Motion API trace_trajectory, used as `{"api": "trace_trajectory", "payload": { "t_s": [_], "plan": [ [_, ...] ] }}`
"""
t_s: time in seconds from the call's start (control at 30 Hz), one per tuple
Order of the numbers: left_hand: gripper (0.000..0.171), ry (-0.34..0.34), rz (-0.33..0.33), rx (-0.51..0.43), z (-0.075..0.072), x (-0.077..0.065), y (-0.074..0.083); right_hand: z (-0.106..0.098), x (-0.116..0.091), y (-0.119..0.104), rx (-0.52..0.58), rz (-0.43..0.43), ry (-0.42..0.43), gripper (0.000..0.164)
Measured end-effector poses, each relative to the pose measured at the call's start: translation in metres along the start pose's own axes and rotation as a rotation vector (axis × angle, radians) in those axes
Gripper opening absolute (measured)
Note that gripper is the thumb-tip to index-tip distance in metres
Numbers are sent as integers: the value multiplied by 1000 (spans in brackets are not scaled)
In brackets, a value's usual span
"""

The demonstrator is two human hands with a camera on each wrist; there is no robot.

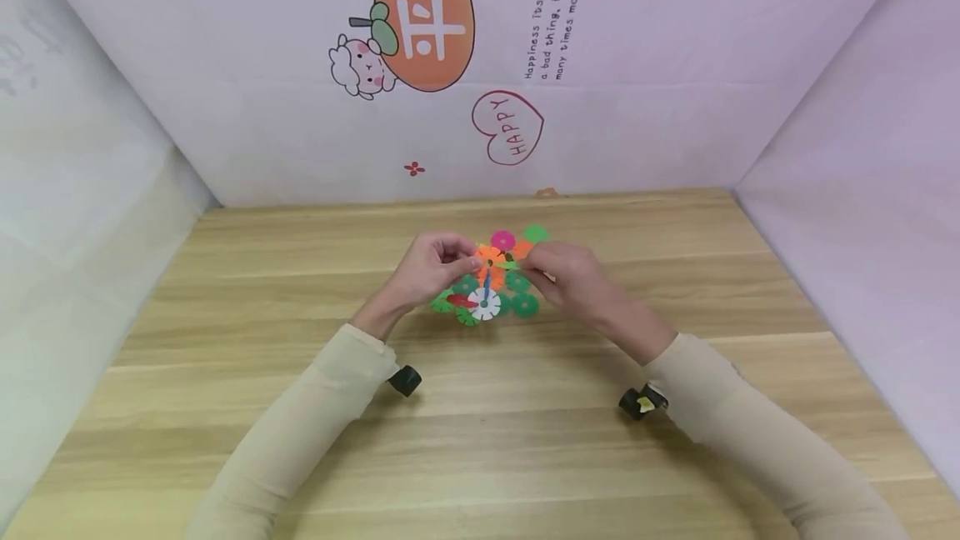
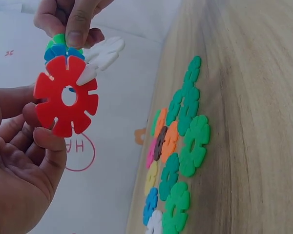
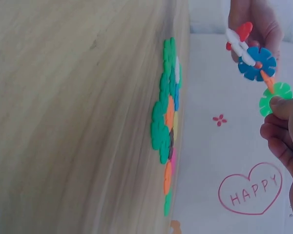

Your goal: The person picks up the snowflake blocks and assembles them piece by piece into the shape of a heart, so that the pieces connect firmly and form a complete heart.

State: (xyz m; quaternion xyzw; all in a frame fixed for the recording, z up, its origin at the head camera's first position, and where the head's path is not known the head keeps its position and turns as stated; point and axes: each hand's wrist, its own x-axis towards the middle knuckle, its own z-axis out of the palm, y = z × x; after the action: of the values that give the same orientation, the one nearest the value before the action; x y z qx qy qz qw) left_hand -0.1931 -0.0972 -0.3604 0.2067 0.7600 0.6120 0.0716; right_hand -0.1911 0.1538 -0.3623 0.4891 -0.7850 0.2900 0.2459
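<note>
Above the table the two hands hold a chain of linked notched plastic discs: a red disc (image 2: 63, 105), a white disc (image 2: 105, 53), a blue disc (image 3: 257, 64), an orange disc (image 1: 490, 257) and a light green disc (image 3: 268, 100). My left hand (image 1: 431, 269) grips the chain by the orange disc, its thumb against the edge; the red disc partly hides those fingers in the left wrist view. On the other side, my right hand (image 1: 566, 273) pinches the light green disc between thumb and finger. Orange and green meet between the hands.
Under the hands, loose notched discs lie close together on the wooden table (image 1: 480, 457), among them several dark green discs (image 1: 525, 304) and a magenta disc (image 1: 503, 241). A printed white cloth (image 1: 637, 107) rises behind the table, with white sides left and right.
</note>
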Motion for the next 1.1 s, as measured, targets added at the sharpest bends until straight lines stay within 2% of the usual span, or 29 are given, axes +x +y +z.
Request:
{"api": "trace_trajectory", "payload": {
  "t_s": [0.17, 0.37, 0.5, 0.67, 0.87, 0.97, 1.1],
  "plan": [
    [6, -8, 21, 5, -1, -1, -2, 2, 0, -3, -4, 22, 5, 21],
    [9, 10, -34, -33, 0, -1, -1, 4, 0, 0, 17, 89, 9, 16],
    [13, 17, -76, -84, 3, 0, -2, 3, -4, 4, 71, 204, -6, 8],
    [11, 48, -107, -71, 2, -1, -4, 3, -12, 11, 111, 355, -21, 11],
    [13, 84, -128, -87, -5, -4, -6, 0, -21, 36, 185, 599, -9, 12],
    [14, 96, -129, -98, -9, -6, -8, -1, -25, 50, 189, 725, -45, 15],
    [15, 108, -135, -111, -12, -8, -13, -2, -28, 68, 185, 835, -102, 17]
  ]
}}
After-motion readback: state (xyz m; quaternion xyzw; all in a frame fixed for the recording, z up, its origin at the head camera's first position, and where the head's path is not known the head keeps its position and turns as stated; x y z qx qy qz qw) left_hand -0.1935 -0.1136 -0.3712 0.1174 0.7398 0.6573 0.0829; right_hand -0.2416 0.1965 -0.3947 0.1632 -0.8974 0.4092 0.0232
